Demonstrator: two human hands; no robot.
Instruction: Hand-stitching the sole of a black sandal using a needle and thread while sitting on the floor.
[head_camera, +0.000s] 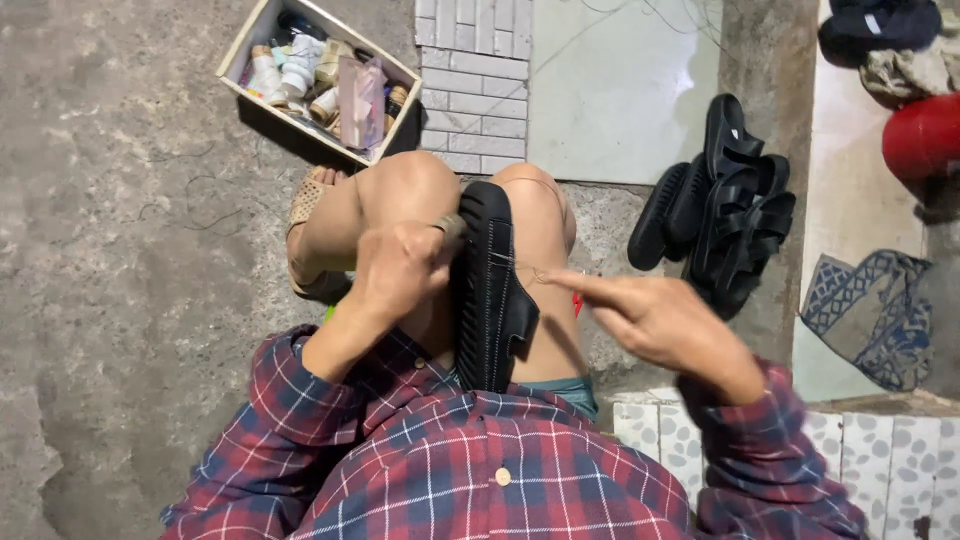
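A person sits low and looks down at their own lap. They wear a red and blue checked shirt (470, 470). A black sandal (490, 290) stands on its edge between the two bare knees. The knees squeeze it, and I think that is so it stays put while both hands work on it.

The left hand (400, 272) rests on the left side of the sandal. Its fingers are curled and pressed on the sole edge near the top, which holds it steady. The right hand (650, 320) is just to the right of the sandal and does not touch it. Its fingers (585, 285) are pressed together at the tips, and they pinch a thin thread (525, 268). The thread runs tight from those fingertips across to the sandal. It looks like the hand pulls the thread out to the side to make it tight. I cannot see a needle; it would be too small.

Under the left hand, one foot wears a tan sandal (305, 205) on the grey floor (120, 300).

Past the right fingers, farther off, a pile of black sandals (725, 210) lies on the floor. I count about four, but they overlap, so I am not sure. Past the left fingers, far off, sits one open box (320, 85) full of small bottles and spools, too many and too mixed to count. Way off to the right are one blue patterned cloth (870, 315) and one round red thing (925, 135).
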